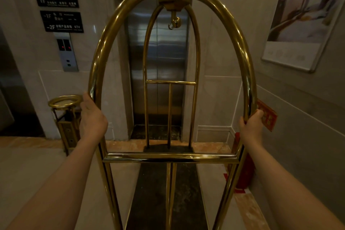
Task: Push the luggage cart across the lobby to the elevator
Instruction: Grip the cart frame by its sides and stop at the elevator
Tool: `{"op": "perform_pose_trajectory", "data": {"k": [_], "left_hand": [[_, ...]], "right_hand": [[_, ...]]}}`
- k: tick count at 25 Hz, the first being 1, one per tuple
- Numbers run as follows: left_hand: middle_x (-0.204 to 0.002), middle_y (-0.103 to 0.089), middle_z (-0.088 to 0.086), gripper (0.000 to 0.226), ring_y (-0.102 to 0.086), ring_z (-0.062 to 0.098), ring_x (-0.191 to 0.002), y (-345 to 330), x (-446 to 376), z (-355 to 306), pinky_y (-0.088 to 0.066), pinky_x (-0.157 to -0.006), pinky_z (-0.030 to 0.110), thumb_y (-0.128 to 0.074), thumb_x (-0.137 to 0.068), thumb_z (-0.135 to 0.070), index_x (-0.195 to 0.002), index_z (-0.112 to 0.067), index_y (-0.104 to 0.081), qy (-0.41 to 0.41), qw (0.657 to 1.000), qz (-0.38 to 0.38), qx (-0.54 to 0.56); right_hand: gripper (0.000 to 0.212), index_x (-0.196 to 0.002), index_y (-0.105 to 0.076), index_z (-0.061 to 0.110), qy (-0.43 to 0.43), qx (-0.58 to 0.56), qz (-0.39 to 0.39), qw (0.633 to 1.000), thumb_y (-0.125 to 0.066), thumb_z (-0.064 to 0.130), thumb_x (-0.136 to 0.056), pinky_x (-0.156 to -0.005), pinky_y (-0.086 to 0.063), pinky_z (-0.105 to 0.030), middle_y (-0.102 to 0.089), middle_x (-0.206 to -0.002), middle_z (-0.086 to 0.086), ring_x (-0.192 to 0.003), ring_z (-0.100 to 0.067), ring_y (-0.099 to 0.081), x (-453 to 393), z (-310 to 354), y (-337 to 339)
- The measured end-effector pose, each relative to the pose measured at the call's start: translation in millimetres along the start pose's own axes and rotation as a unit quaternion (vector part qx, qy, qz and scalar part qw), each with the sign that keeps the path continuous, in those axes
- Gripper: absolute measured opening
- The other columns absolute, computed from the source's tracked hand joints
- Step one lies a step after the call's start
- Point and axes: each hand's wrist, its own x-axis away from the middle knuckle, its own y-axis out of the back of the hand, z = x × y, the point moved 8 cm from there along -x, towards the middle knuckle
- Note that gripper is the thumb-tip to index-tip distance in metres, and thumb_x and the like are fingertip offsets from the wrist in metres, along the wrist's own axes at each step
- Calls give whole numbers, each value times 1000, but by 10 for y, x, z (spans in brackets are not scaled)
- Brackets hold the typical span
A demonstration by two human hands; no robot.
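Observation:
A brass luggage cart point(170, 157) with arched tube frames fills the middle of the view, its dark deck running forward and carrying no bags. My left hand point(92, 117) grips the left upright of the near arch. My right hand point(251, 124) grips the right upright at about the same height. Straight ahead, seen through the arches, stand the shut steel elevator doors point(158, 61), close to the cart's far end.
A call-button panel point(67, 52) and black floor signs point(59, 13) hang on the wall left of the doors. A brass ashtray stand point(65, 115) stands at the left. A red object point(244, 170) sits by the right wall below a framed poster point(302, 18).

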Motion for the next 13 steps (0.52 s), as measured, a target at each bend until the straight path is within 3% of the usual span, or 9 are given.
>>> {"op": "perform_pose_trajectory", "data": {"k": [8,13], "left_hand": [[-151,-24,23,71,-40,45,-124,2,-22,6,-37,-97,58,-44,-95,-1,-151,-15,-2,-2,1000,0,-7],[-147,-26,26,84,-39,46,-124,16,-45,-1,-38,-96,58,-58,-89,-2,-150,-16,-2,3,1000,16,-9]], "right_hand": [[29,-106,-32,16,-12,7,-5,1000,-58,7,-97,-67,-43,-38,-55,-98,-12,-85,-27,-58,23,7,10],[29,-105,-32,14,-41,14,-10,999,-59,10,-97,-60,-37,-33,-54,-96,-12,-84,-28,-54,55,10,35]]}}
